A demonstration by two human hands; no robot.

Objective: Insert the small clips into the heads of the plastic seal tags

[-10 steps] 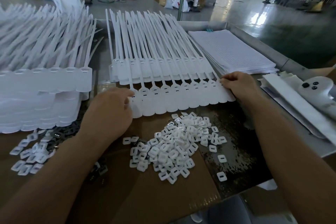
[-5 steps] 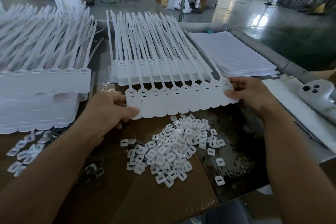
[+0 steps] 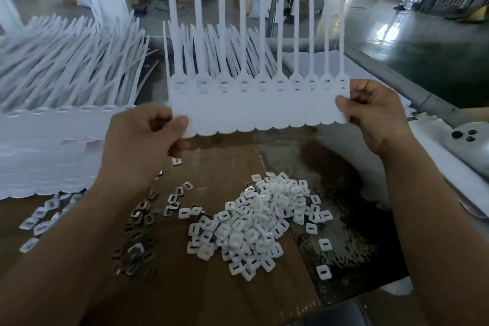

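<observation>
A joined strip of white plastic seal tags (image 3: 259,108) stands upright in the air above the table, its tails pointing up. My left hand (image 3: 144,140) pinches the strip's lower left corner. My right hand (image 3: 375,114) pinches its right end. Each tag head in the strip shows a small slot. Below, a heap of small white clips (image 3: 259,222) lies on the cardboard. Several metal clips (image 3: 143,219) lie scattered to the left of that heap.
A tall stack of tag strips (image 3: 53,124) fills the left side. More strips (image 3: 225,53) lie behind the held one. A white sheet pile (image 3: 317,66) is at the back right, and a white device with dark buttons (image 3: 468,143) sits at the right edge.
Both hands have lifted the tag strip off the pile and tipped it upright, closer to the camera. The clip heap has not moved.
</observation>
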